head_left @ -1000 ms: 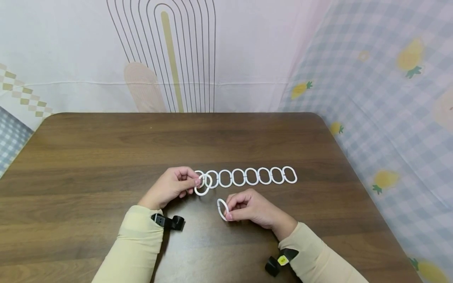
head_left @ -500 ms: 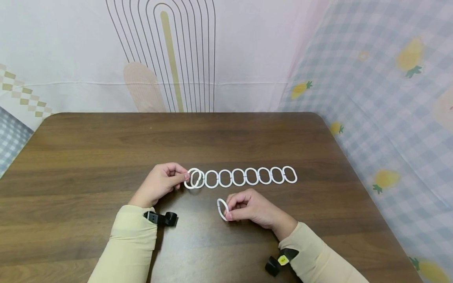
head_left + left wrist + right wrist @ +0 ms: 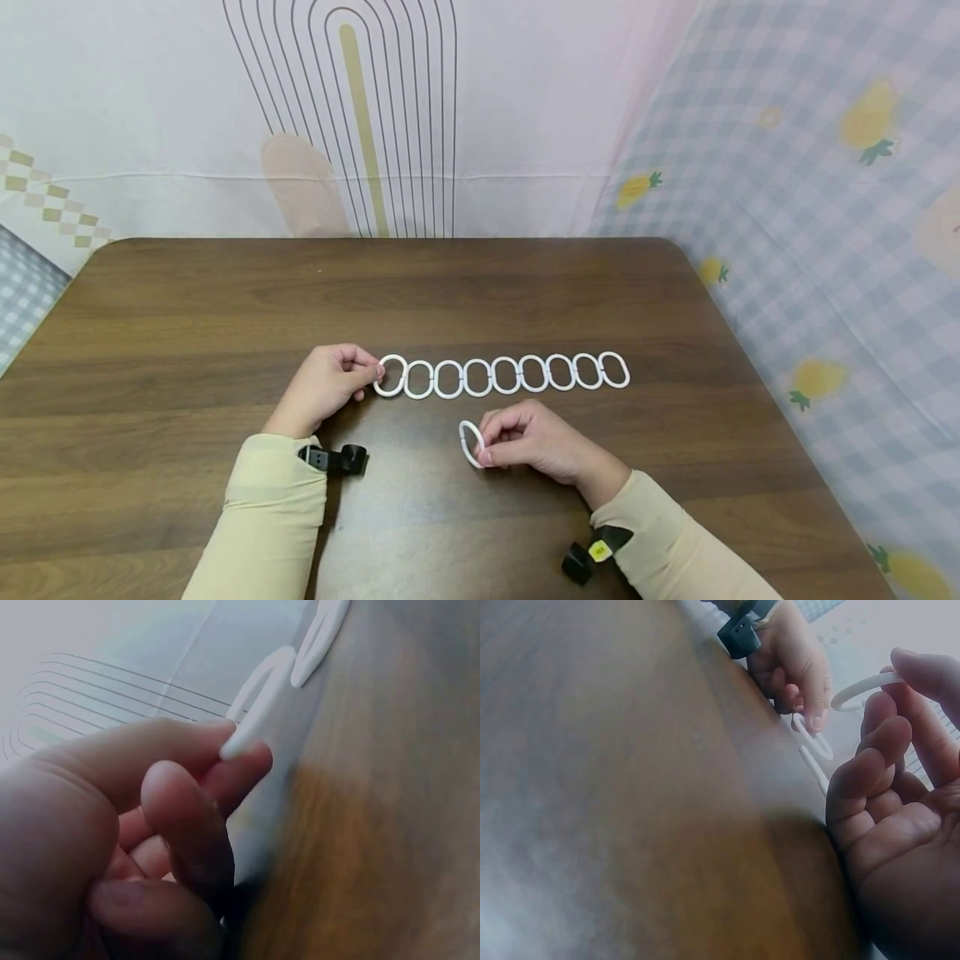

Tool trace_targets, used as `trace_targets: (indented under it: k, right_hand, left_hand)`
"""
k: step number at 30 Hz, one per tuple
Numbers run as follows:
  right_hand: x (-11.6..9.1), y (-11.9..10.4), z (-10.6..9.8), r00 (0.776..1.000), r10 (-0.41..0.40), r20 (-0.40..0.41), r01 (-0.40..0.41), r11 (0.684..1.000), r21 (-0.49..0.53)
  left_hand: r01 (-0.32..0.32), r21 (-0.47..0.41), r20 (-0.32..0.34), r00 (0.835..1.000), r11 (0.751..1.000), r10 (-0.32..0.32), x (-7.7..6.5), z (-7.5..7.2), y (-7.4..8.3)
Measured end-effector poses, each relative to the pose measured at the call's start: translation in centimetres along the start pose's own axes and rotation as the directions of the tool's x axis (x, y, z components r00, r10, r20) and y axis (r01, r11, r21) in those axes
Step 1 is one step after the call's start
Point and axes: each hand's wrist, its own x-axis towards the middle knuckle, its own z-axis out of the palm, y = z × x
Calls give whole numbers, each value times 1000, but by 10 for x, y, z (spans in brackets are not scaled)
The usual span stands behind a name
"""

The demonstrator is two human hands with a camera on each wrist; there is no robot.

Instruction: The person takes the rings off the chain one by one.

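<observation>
Between the thumb and index finger of my left hand (image 3: 324,385) is a white oval ring (image 3: 393,357), gripped by its left edge. It sits at the left end of a row of matching rings (image 3: 491,377) that lie side by side across the table. In the left wrist view the pinched ring (image 3: 262,705) is slightly tilted, with another ring (image 3: 319,645) beyond it. My right hand (image 3: 536,442) pinches a separate white oval ring (image 3: 462,439) upright, nearer to me than the row. The right wrist view shows this ring (image 3: 844,697) at the fingertips.
The brown wooden table (image 3: 225,292) extends on all sides of the row. A patterned white cloth (image 3: 525,100) hangs behind it, and a checked cloth (image 3: 787,208) hangs along the right. Each wrist wears a black strap with a small camera (image 3: 352,459).
My left hand has moved left with its ring, from overlapping the row's left-end rings to just beyond them, lower at the row's end. The right hand and its ring have stayed still.
</observation>
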Motion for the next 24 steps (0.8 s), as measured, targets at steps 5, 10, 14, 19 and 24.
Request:
trace_targets:
  k: [5, 10, 14, 19, 24]
  right_hand:
    - [0, 0, -1, 1000, -1, 2, 1, 1000, 1]
    - [0, -1, -1, 1000, -1, 5, 1, 1000, 4]
    - [0, -1, 0, 1000, 7, 4, -7, 1000, 9]
    - [0, 0, -1, 1000, 12, 2, -12, 1000, 9]
    - [0, 0, -1, 1000, 9, 6, -9, 1000, 6]
  left_hand:
    - [21, 66, -20, 1000, 998, -19, -1, -1, 3]
    - [43, 108, -38, 999, 993, -39, -1, -1, 6]
    - [57, 133, -46, 998, 989, -51, -2, -1, 8]
    - [72, 169, -35, 997, 983, -67, -3, -1, 11]
    - [116, 209, -46, 993, 971, -109, -3, -1, 14]
